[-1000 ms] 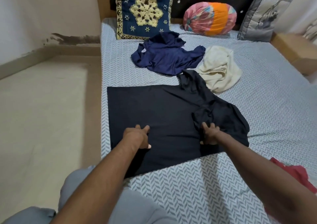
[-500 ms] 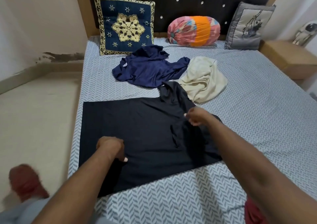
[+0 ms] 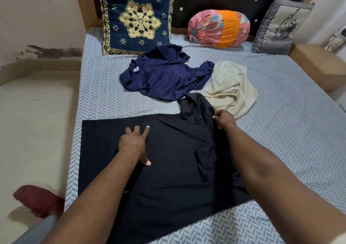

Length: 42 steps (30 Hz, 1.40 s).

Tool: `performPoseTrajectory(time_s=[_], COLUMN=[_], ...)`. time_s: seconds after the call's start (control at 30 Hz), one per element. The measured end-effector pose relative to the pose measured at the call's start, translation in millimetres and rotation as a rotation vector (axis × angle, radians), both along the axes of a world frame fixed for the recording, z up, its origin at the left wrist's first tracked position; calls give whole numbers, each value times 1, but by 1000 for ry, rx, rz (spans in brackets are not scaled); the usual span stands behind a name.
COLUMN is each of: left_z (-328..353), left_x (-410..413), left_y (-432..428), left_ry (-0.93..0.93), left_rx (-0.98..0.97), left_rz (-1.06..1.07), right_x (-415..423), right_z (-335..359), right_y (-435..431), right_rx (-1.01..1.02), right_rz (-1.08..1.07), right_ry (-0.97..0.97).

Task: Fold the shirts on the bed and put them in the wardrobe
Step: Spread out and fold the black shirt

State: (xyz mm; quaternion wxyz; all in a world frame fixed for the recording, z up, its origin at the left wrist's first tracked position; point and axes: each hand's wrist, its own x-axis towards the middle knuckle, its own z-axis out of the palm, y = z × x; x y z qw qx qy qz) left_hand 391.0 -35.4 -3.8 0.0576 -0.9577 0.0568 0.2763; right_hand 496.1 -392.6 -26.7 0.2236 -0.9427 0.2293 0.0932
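Observation:
A black shirt (image 3: 168, 169) lies spread flat on the near part of the bed (image 3: 292, 124), its right side folded over onto the body. My left hand (image 3: 133, 142) presses flat on the middle of it with fingers spread. My right hand (image 3: 224, 119) pinches the cloth near the collar at the shirt's far right edge. Behind it lie a crumpled navy blue shirt (image 3: 164, 75) and a crumpled cream shirt (image 3: 230, 90), the two touching each other. No wardrobe shows in the view.
A blue and gold cushion (image 3: 137, 17), a pink and orange bolster (image 3: 219, 28) and a grey cushion (image 3: 280, 26) lean against the dark headboard. A wooden side unit (image 3: 318, 62) stands at the right. Beige floor runs along the left, with a red item (image 3: 37, 198) on it.
My right hand has carried the shirt's bunched right side up and across, and now holds it near the collar. My left hand has uncurled and spread flat farther up the shirt.

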Motion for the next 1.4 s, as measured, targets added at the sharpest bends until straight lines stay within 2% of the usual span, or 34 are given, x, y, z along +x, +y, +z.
performPoseTrajectory(time_s=[0.17, 0.3, 0.37, 0.4, 0.5, 0.6, 0.67, 0.73, 0.8, 0.87, 0.93, 1.13, 1.4], left_z=[-5, -7, -7, -7, -8, -3, -3, -4, -7, -8, -7, -9, 13], left_x=[8, 9, 9, 9, 8, 13, 20, 27, 32, 34, 36, 21, -41], left_y=[-6, -5, -4, -4, -1, 11, 29, 55, 79, 100, 113, 130, 150], left_ry=[26, 28, 33, 30, 15, 11, -70, -197, -264, -286, -321, -495, -623], left_rx=[21, 45, 41, 35, 16, -58, -146, -194, -190, -169, -159, -181, -58], left_rz=[-4, -19, -21, -20, -45, -54, 3, 87, 153, 187, 190, 140, -101], right_x=[13, 36, 32, 29, 13, 4, 3, 8, 13, 21, 26, 15, -75], right_z=[13, 27, 33, 34, 33, 20, 8, 4, 8, 10, 15, 35, 50], right_y=[10, -12, -9, -3, 30, 73, 97, 114, 120, 118, 113, 104, 88], right_rx=[-36, 95, 143, 104, -69, -12, 2, -30, -172, -312, -376, -404, -433], right_rz=[16, -255, -305, -294, -185, 185, 487, 634, 667, 652, 617, 556, 617], right_ry=[56, -138, -128, -116, -249, -418, -356, -192, 11, 70, 44, -79, -265])
